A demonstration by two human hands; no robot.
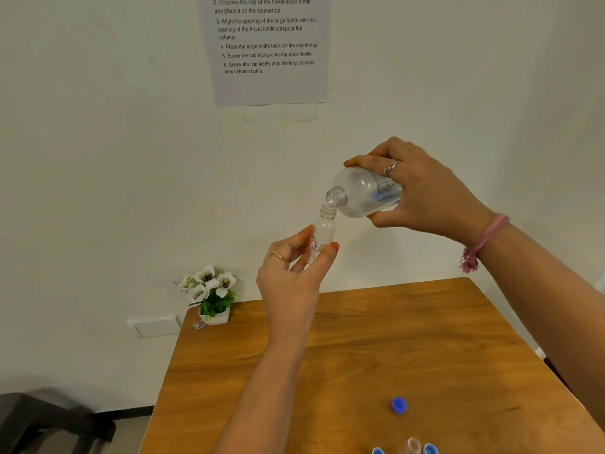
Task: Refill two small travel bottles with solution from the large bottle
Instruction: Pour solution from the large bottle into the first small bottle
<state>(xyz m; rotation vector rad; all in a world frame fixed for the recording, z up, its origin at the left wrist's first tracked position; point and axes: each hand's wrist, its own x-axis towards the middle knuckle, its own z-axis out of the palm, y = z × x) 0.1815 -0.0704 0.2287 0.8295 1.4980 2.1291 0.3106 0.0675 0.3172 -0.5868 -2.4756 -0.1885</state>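
My left hand (296, 276) holds a small clear travel bottle (324, 229) upright in the air above the table, its cap off. My right hand (422, 188) grips the large clear bottle (363, 191), tilted with its open neck down and left, right over the small bottle's mouth. A blue cap (398, 405) lies on the wooden table (360, 355). At the bottom edge stands a second small open bottle (414, 446) between two more blue caps (378, 450), (431, 448), all partly cut off.
A small white pot with white flowers (211, 294) sits at the table's far left corner against the wall. A printed instruction sheet (266, 47) hangs on the wall. A dark chair (49, 421) stands at the lower left, off the table.
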